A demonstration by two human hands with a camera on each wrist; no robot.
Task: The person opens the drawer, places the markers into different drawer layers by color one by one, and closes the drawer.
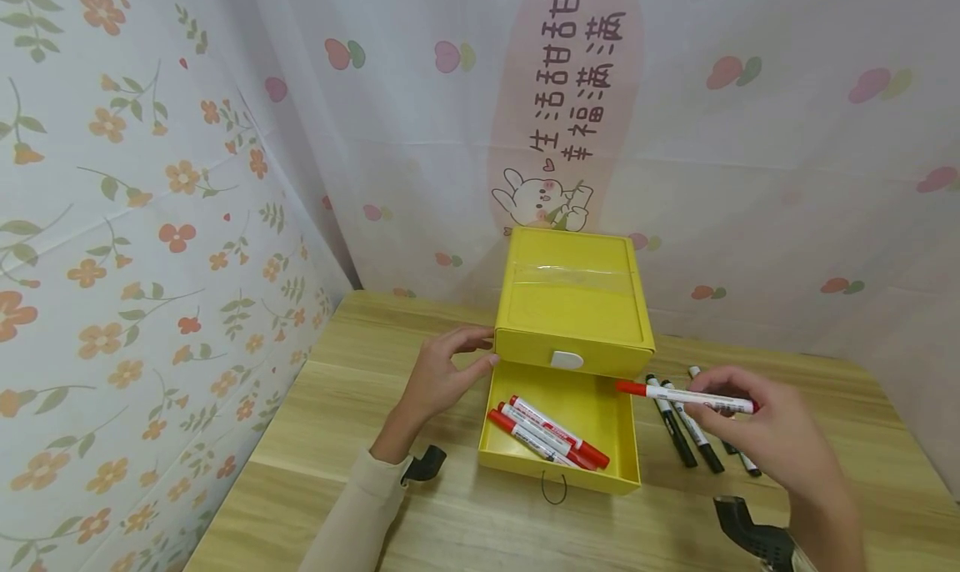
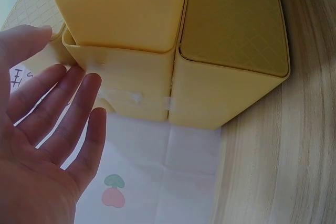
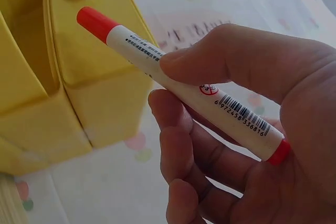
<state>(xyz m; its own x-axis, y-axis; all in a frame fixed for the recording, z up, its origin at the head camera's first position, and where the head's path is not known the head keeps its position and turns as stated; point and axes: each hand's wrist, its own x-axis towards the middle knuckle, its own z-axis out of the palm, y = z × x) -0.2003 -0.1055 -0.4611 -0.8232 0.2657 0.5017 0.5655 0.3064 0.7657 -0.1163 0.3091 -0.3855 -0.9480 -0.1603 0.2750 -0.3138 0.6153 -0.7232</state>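
A yellow drawer box [image 1: 573, 297] stands against the back curtain, its lower drawer [image 1: 558, 477] pulled out. Several red-capped markers [image 1: 542, 432] lie together inside that drawer. My left hand [image 1: 442, 376] is at the left side of the box, fingers spread and slightly bent, fingertips right at its wall. In the left wrist view the palm [image 2: 37, 177] shows with nothing in it. My right hand [image 1: 772, 430] pinches a white marker with a red cap [image 3: 194, 90] between thumb and fingers. The marker's capped end points left, over the drawer's right edge.
On the wooden table [image 1: 300, 472], right of the drawer, lie several black-capped markers [image 1: 675, 426], partly hidden behind my right hand. The upper drawer, with a white knob [image 1: 567, 360], is closed. Printed curtains [image 1: 420, 172] hang behind and at the left.
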